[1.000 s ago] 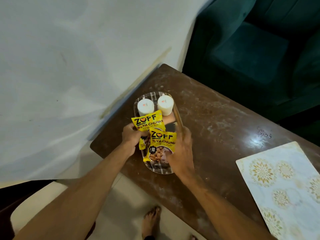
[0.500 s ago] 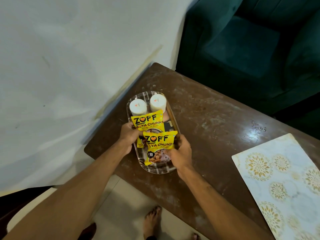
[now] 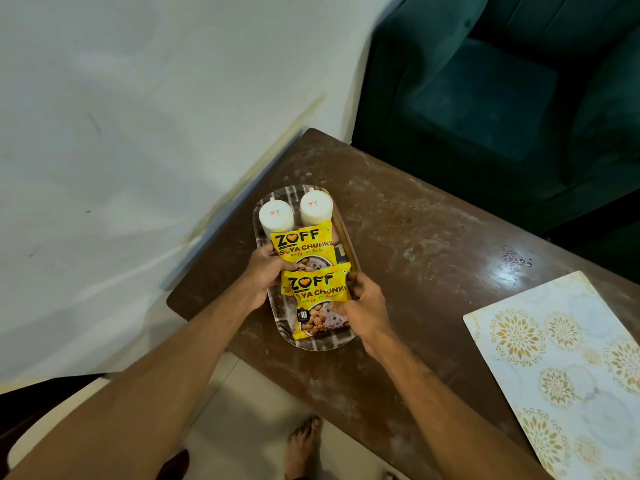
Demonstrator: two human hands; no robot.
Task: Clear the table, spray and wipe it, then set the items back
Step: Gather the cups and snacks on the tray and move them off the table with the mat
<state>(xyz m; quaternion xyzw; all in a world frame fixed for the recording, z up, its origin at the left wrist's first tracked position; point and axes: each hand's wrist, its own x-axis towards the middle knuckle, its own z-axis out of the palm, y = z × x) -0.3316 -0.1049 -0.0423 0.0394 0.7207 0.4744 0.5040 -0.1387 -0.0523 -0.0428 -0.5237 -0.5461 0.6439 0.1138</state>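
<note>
Head cam looking down: we've got the oval tray (image 3: pixel 313 345) at the near left end of the brown table (image 3: pixel 415 258). Our left hand (image 3: pixel 261 276) is curled round its left rim and our right hand (image 3: pixel 362 308) round its right rim, thumb lying on the lower soya chunks packet (image 3: pixel 317 299). That packet overlaps the upper soya chunks packet (image 3: pixel 300 244), and behind them stand two white candles (image 3: pixel 277 216) side by side. Can't tell if the tray sits on the wood or just off it. Off to the right lies a floral placemat (image 3: pixel 561 372), well apart from the tray, with a teal sofa (image 3: pixel 485 98) beyond the table.
</note>
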